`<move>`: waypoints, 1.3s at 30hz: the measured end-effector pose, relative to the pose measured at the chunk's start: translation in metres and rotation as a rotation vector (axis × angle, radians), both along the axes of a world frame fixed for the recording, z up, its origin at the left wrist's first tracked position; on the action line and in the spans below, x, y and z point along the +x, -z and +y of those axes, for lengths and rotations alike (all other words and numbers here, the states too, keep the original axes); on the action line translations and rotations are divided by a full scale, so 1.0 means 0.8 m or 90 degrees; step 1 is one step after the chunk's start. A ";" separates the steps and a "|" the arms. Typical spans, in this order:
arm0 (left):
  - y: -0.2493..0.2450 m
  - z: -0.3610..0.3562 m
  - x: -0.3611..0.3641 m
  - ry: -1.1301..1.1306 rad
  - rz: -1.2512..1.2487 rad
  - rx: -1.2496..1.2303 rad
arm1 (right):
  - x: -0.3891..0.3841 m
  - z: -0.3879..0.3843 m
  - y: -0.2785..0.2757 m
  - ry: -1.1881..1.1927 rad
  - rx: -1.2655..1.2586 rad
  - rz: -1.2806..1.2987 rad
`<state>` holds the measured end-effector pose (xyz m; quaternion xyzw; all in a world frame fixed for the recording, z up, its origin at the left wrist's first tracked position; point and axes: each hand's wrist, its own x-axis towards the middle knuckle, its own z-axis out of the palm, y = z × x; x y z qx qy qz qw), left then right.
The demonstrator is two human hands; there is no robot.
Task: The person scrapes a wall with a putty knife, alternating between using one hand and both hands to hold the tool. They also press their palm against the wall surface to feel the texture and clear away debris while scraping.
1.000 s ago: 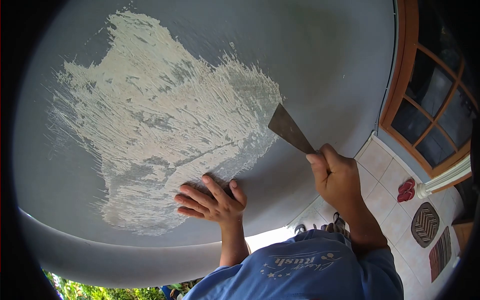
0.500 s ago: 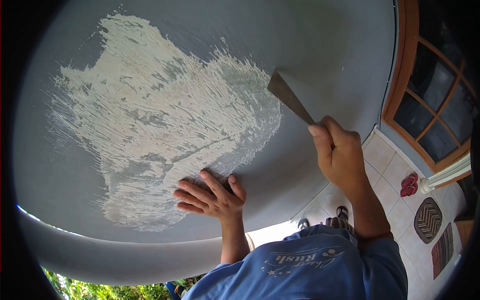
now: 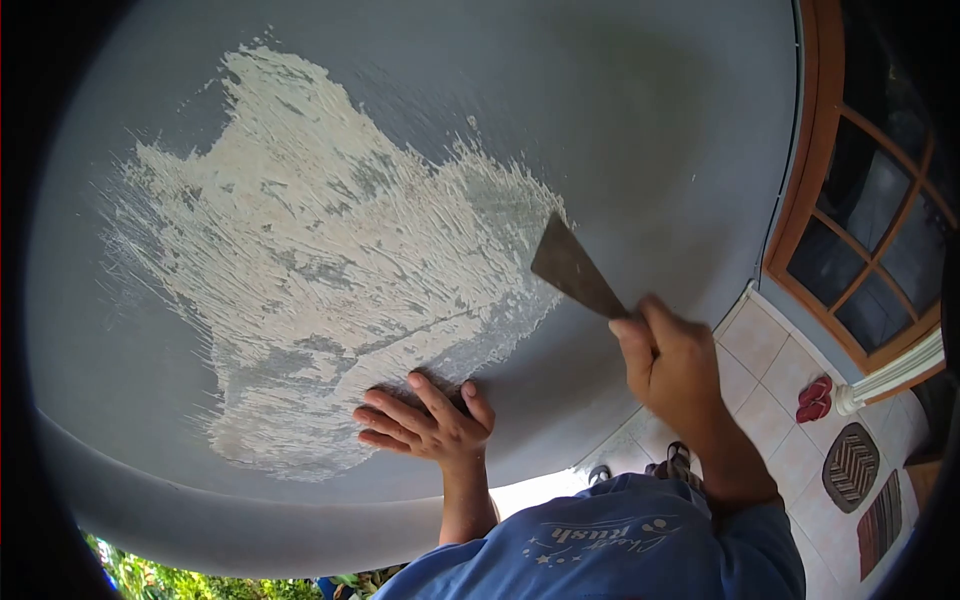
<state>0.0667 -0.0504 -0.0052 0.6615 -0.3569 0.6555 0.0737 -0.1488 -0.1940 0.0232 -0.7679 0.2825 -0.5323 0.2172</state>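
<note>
My right hand (image 3: 672,358) is closed round the handle of a putty knife (image 3: 575,268). The knife's wide metal blade points up and left, its edge at the right border of a rough, scraped whitish patch (image 3: 330,220). This patch spreads over a grey painted wall (image 3: 630,130), with ragged streaks along its borders and grey showing through in spots. Fingers spread, my left hand (image 3: 430,420) rests flat against the wall at the lower edge of the patch. The knife's handle is mostly hidden in my right fist.
A wood-framed window (image 3: 850,200) stands at the right. Below it lie red slippers (image 3: 814,399), an oval mat (image 3: 851,467) and a striped mat (image 3: 880,525) on the tiled floor (image 3: 770,350). Green plants (image 3: 190,575) show at the lower left, past the wall's curved edge (image 3: 250,530).
My right hand and the putty knife have moved down along the patch's right border. My left hand stays spread on the wall. The view has shifted slightly.
</note>
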 end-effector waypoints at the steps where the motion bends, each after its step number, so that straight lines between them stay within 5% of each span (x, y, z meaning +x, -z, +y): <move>1: 0.001 0.005 -0.001 0.000 0.004 0.006 | 0.005 -0.013 -0.010 0.010 0.001 -0.005; 5: 0.005 0.001 0.000 0.010 0.024 0.001 | -0.010 -0.022 -0.046 -0.061 0.145 -0.020; 11: 0.003 -0.002 0.000 -0.001 0.010 -0.002 | -0.007 -0.017 -0.014 -0.011 -0.020 0.013; 14: 0.000 0.002 -0.001 -0.007 -0.003 0.005 | -0.021 -0.034 -0.044 -0.118 0.168 -0.005; 21: 0.000 -0.002 -0.002 -0.008 0.002 0.000 | -0.021 -0.032 -0.017 -0.005 -0.063 0.077; 27: 0.000 -0.001 -0.002 0.000 0.002 0.000 | -0.040 -0.027 -0.021 -0.063 0.040 0.103; 30: 0.000 -0.003 0.000 -0.004 0.005 -0.008 | -0.026 -0.032 -0.006 0.009 -0.085 0.097; 35: 0.000 0.002 0.000 0.000 0.006 0.006 | -0.024 -0.042 -0.054 -0.043 0.024 0.089; 39: 0.004 -0.003 0.000 0.033 0.048 -0.012 | -0.029 -0.023 -0.012 -0.037 -0.037 0.090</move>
